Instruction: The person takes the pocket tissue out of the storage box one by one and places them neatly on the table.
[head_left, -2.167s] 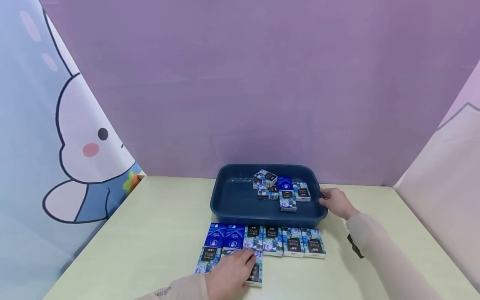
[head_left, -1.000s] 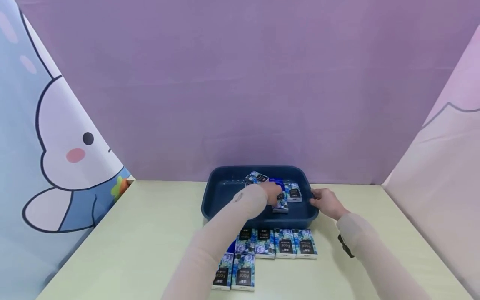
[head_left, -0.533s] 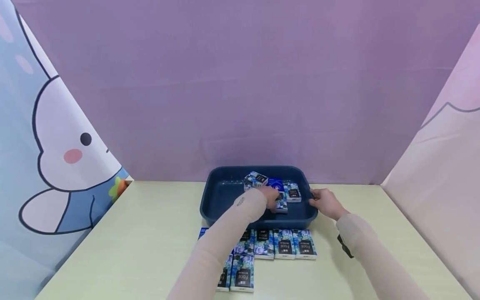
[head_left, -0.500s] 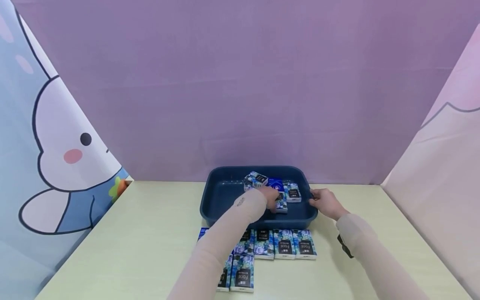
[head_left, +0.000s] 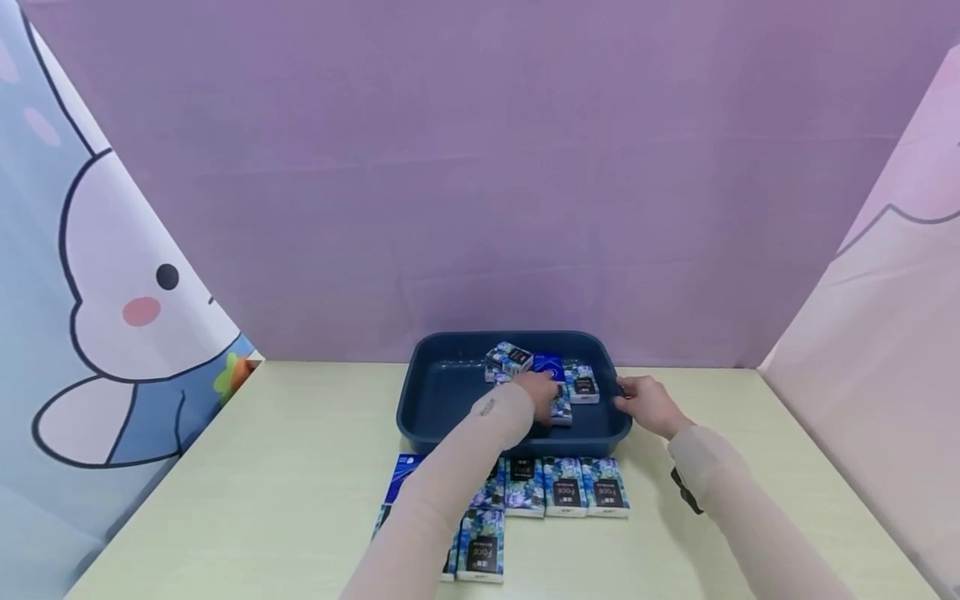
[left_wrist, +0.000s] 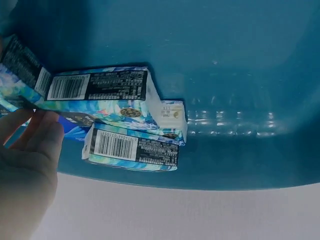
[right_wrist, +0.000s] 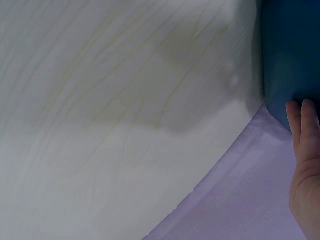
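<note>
Head view: left sleeve (head_left: 442,496) across packs (head_left: 481,542), purple backdrop (head_left: 480,183) beyond.

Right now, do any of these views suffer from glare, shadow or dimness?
Head view: evenly lit, soft shadow beside the right sleeve on the pale table; left wrist view: white glints on the blue tray, barcodes on the floral tissue packs distinct; right wrist view: dimmer, broad shadow across the table.

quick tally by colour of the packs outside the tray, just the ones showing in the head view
Dark blue pack: 1
Floral packs: 7, two of them just slivers
Total: 8 in sight; the left sleeve crosses the rows and may hide more.
</note>
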